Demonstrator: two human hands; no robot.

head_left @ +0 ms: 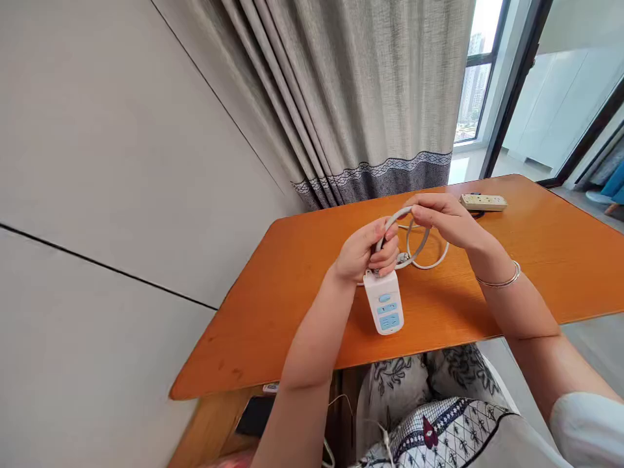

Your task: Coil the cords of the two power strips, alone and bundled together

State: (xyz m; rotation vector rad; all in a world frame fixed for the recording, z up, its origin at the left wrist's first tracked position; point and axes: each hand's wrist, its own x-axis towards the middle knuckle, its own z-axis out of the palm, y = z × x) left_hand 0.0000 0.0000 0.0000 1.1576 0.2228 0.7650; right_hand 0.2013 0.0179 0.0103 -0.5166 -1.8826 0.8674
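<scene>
A small white power strip [392,296] with light-blue sockets hangs upright over the front part of the orange table [302,305]. My left hand [363,252] is closed around its white power cord [425,242], just above the strip's top end. To the right, my right hand [446,218] pinches a higher stretch of the same cord between thumb and fingers. Between and below the hands the cord bends into loose loops. Part of the cord is hidden inside my left fist.
Another cream-coloured power strip [482,202] with a dark cord lies at the table's back right. A grey curtain [380,97] hangs behind the table, and a pale wall panel [121,195] borders the left. Below the front edge lies a dark flat device [256,416].
</scene>
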